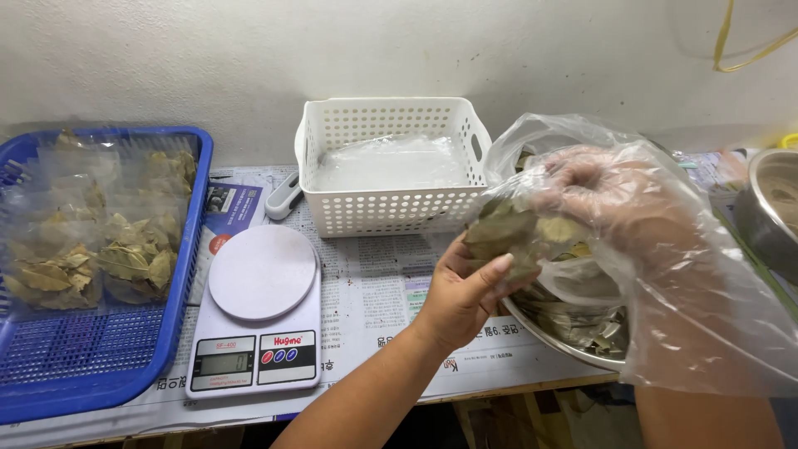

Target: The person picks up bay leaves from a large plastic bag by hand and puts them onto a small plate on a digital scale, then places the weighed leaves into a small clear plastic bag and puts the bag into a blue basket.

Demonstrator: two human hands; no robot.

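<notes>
Gripping a small clear bag of dried leaves (511, 237), left hand (461, 295) is bare, fingers curled under the bag w/ thumb pressed on the front. Right hand (619, 204) sits inside a loose clear plastic glove, fingers bunched together and pushed into the bag's mouth, pinching leaves there. Both hands meet just above a metal bowl (573, 337) at the table's front edge, more dried leaves in it.

Left of the hands, near the front edge: a white digital kitchen scale (259, 312), round pan bare, resting on newspaper (374, 291) that covers the tabletop. Further left, a blue plastic crate (100, 366) w/ several filled, flat clear packets of leaves (100, 241) stacked toward its back half.

Behind the scale, a white perforated basket (391, 162) against the wall, holding a stack of flat clear bags (391, 162). A white-and-grey handled tool (284, 197) lies just beside the basket's left side; can't tell what kind. Far right, part of a second metal bowl (769, 212), cut off by the frame. Yellow cord (736, 46) hangs on the wall, top right.
</notes>
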